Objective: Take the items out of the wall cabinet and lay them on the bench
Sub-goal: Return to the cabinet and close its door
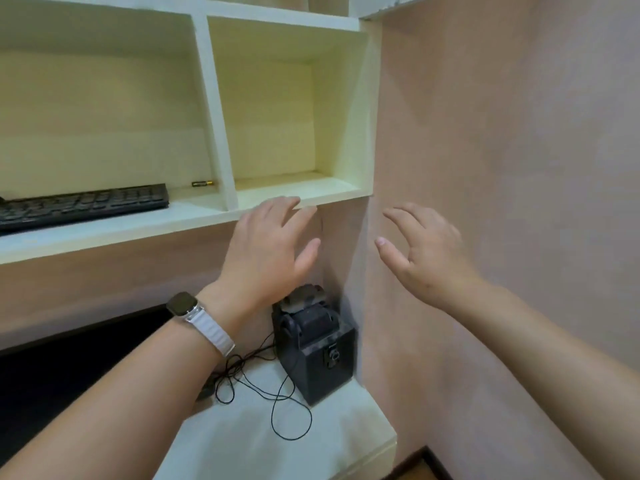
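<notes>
The white wall cabinet [214, 109] fills the upper left. In its left compartment lie a black keyboard [83, 204] and a small battery [202, 183]; the right compartment holds nothing. A black box-shaped device [317, 344] with a thin black cable [277, 400] stands on the white bench [284, 445], against the wall. My left hand [273, 247], with a watch on the wrist, hovers open just below the cabinet's bottom edge, above the device. My right hand [426, 251] is open beside it, in front of the pink wall, and holds nothing.
A pink wall [502, 168] closes off the right side. Left of the bench lies a dark recess [52, 375] under a ledge. A strip of wooden floor [419, 469] shows at the bottom right.
</notes>
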